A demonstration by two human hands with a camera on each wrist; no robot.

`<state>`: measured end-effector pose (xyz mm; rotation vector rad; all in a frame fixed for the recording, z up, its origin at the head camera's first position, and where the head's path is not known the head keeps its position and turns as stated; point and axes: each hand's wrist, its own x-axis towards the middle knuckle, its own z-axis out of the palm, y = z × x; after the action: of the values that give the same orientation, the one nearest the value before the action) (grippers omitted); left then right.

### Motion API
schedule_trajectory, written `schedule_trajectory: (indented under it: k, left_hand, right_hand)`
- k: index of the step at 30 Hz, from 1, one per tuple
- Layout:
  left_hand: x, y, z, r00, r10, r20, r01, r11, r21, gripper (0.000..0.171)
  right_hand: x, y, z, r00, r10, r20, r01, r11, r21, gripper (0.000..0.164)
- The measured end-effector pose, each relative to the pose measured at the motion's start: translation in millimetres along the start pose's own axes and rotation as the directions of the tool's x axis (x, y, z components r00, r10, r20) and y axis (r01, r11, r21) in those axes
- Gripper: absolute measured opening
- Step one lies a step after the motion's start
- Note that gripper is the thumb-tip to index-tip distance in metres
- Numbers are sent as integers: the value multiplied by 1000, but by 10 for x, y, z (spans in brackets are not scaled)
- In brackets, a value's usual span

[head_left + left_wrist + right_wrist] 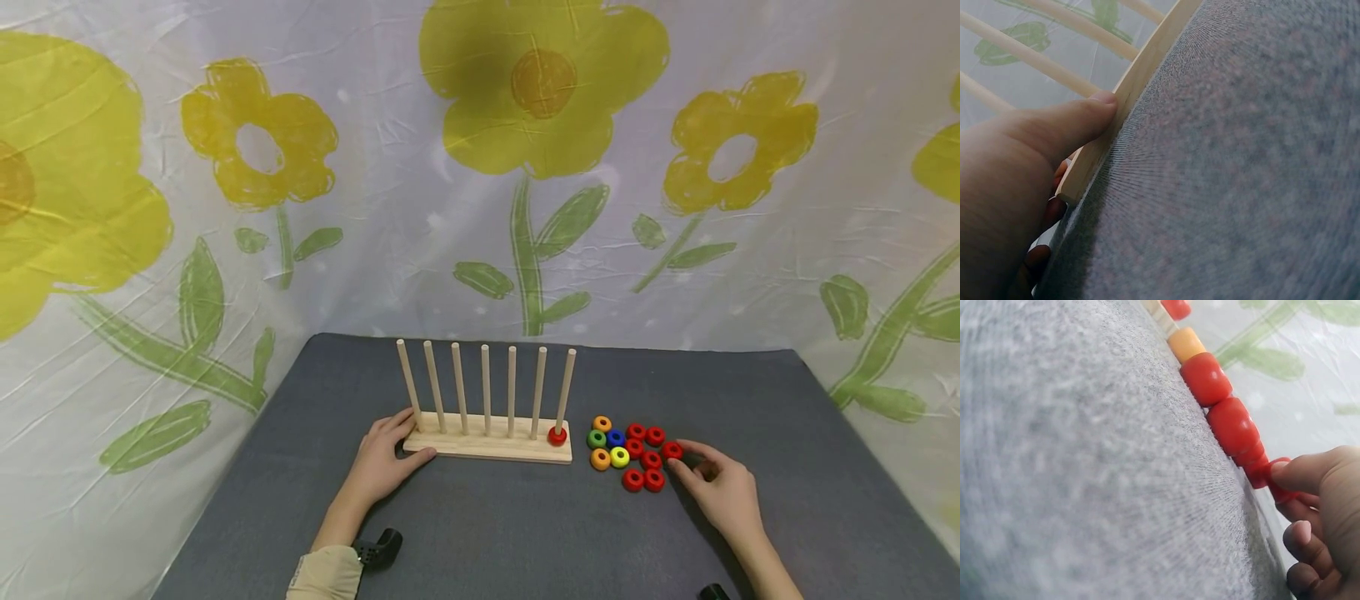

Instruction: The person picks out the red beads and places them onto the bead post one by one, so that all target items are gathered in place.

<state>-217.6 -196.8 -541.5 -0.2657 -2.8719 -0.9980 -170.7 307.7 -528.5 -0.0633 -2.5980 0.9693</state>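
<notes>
A pale wooden peg board (pixel 487 447) with several upright pegs lies on the table, a red ring (pixel 557 437) around the foot of its rightmost peg. My left hand (pixel 386 458) grips the board's left end, thumb along the front edge and fingers at the back; the left wrist view shows the thumb (pixel 1085 119) against the board's edge. At the right, my right hand (pixel 720 483) pinches another red bead ring (pixel 672 451) between thumb and fingers, at the right side of a group of rings. The right wrist view shows that ring (pixel 1282 481) partly behind the thumb.
Between the board and my right hand lie several loose red rings (pixel 633 480), two orange rings (pixel 600 459), a green ring (pixel 596 440), a blue ring (pixel 616 439) and a yellow ring (pixel 619 457). A flower-printed cloth (pixel 375 250) hangs behind the dark table (pixel 510 533).
</notes>
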Motion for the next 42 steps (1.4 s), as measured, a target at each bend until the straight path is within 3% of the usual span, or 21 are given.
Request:
schedule_trajectory:
  k: [11,27,42]
  left_hand:
    - [-6,-7,-1,1000,7,-7,-7,1000,2,81]
    - [2,-17,-3,1000,7,13,-8,1000,21,80]
    - [-5,10,-10,1000,-3,12,3,1000,9,80]
  right_hand:
    - [40,-86,-20,1000,29,-11,-28,999,35,33]
    - [153,-366,62,997,-72,34,70,997,46,33]
    - [208,-478,90,995,-95,33,94,995,44,32]
